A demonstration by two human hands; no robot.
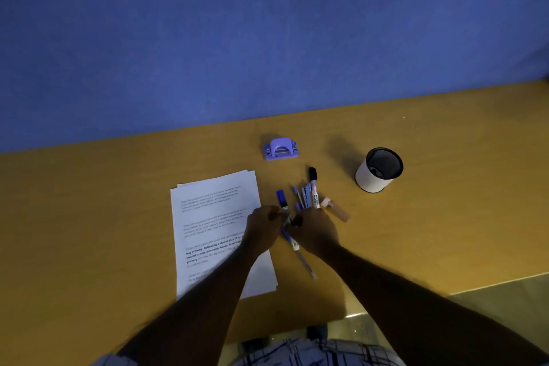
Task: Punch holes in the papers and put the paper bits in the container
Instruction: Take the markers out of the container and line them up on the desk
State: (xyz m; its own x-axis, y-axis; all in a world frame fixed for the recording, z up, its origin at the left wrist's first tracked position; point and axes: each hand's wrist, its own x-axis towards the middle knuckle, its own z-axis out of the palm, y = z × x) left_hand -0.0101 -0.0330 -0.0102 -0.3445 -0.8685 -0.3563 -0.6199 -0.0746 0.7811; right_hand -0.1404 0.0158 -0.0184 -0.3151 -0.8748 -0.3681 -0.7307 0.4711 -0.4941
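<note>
A: Item one, worktop (89, 217). Item two, papers (214, 217)?
B: Stack left of centre; long axis runs away from the person, far end tipped slightly left.
A: Container (378, 171), hole punch (280, 149)?
B: Container upright at right; punch beyond the papers, untouched.
A: Pens (309, 196), fingers?
B: Left hand (263, 230) and right hand (315, 232) curl fingers round pens; probably clearing them. Gather one bundle, leave sheets squared

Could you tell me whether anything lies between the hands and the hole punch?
Yes: the pens and markers lie just beyond the left hand and right hand, toward the hole punch; past them only bare desk shows.
</note>
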